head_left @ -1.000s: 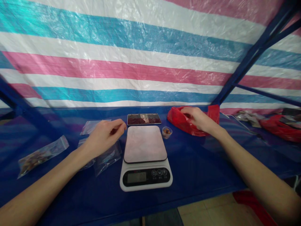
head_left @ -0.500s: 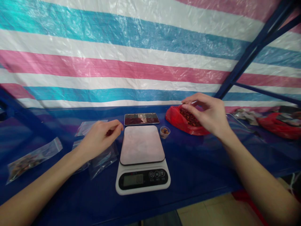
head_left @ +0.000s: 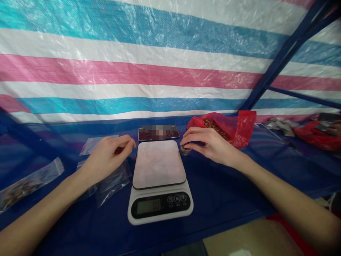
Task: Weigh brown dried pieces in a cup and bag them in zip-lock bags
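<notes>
The right hand [head_left: 206, 144] was curled over a small cup [head_left: 184, 148] just right of the scale [head_left: 159, 179] on the blue counter [head_left: 229, 192], fingers closed on its rim. The left hand [head_left: 106, 158] hovered over clear zip bags [head_left: 113, 181] beside the scale, thumb and fingers pinched together, holding nothing visible. A red bag [head_left: 234, 128] of brown pieces lay behind the right hand.

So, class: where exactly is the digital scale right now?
In the head view, the digital scale sits mid-table on the blue cover, between the left hand and right hand, just before the phone.
</notes>
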{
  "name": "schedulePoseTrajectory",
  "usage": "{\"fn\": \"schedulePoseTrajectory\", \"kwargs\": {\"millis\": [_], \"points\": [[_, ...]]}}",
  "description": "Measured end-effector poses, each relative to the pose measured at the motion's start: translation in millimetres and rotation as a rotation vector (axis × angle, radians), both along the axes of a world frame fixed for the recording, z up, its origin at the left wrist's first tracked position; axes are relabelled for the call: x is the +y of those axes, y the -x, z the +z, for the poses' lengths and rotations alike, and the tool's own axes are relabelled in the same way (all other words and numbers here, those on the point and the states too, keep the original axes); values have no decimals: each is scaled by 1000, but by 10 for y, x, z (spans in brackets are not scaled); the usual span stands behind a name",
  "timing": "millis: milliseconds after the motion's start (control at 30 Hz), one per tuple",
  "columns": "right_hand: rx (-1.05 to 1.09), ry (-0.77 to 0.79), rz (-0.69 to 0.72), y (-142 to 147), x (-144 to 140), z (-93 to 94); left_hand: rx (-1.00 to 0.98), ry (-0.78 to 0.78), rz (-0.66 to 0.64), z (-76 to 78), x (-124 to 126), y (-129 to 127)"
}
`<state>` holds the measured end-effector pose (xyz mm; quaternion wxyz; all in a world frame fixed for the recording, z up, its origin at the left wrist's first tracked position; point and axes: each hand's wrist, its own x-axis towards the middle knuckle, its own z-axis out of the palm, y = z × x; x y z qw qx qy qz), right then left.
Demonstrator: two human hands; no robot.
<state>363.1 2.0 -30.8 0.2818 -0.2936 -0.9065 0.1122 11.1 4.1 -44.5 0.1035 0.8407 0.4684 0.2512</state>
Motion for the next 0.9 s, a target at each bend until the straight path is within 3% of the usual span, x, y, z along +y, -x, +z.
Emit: {"fn": "schedulePoseTrajectory", "kwargs": {"millis": [900], "points": [[81,-30,-38,24,27,0,8,23,-5,-10,29,3]]}}
